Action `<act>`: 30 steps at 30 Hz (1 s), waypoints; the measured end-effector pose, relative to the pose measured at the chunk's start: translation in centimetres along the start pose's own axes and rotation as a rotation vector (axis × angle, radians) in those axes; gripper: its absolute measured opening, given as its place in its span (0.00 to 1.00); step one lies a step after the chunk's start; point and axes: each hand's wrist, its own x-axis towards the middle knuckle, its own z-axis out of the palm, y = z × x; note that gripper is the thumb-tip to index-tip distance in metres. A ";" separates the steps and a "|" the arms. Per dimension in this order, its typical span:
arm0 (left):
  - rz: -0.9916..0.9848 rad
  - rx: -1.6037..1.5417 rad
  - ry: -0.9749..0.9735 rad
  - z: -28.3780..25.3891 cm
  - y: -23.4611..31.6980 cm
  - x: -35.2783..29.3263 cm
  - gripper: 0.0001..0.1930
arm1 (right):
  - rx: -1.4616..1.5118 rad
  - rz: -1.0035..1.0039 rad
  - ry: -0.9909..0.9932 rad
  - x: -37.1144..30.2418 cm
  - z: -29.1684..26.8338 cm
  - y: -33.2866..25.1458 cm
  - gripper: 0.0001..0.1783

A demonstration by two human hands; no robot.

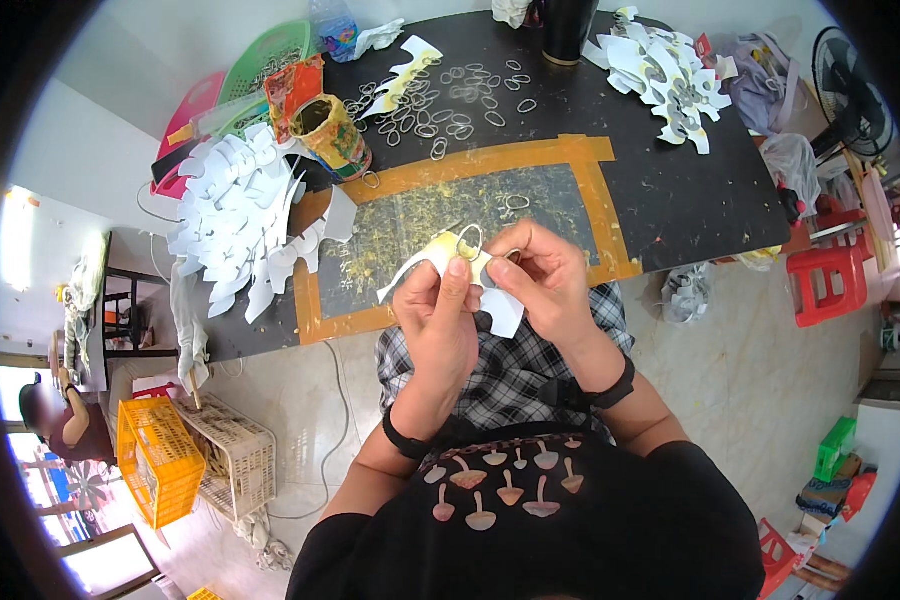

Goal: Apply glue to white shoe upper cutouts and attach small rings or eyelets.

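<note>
At the centre of the frame, the left hand [438, 318] keeps its grip clamped on a white paper cutout [448, 268], thumb pressed to its top edge. The right hand [545, 275] pinches the same cutout beside a metal ring [469, 240] standing at its upper edge. Behind them lies the dark counter [670, 190] with an orange-taped mat [440, 215], loose rings [450, 100] above centre, and cutout stacks at upper left [235, 215] and upper right [665, 75].
</note>
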 end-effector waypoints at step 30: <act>-0.029 -0.323 -0.200 -2.8 -1.3 -0.7 0.25 | -0.136 0.120 -0.112 0.0 -0.3 -2.2 0.15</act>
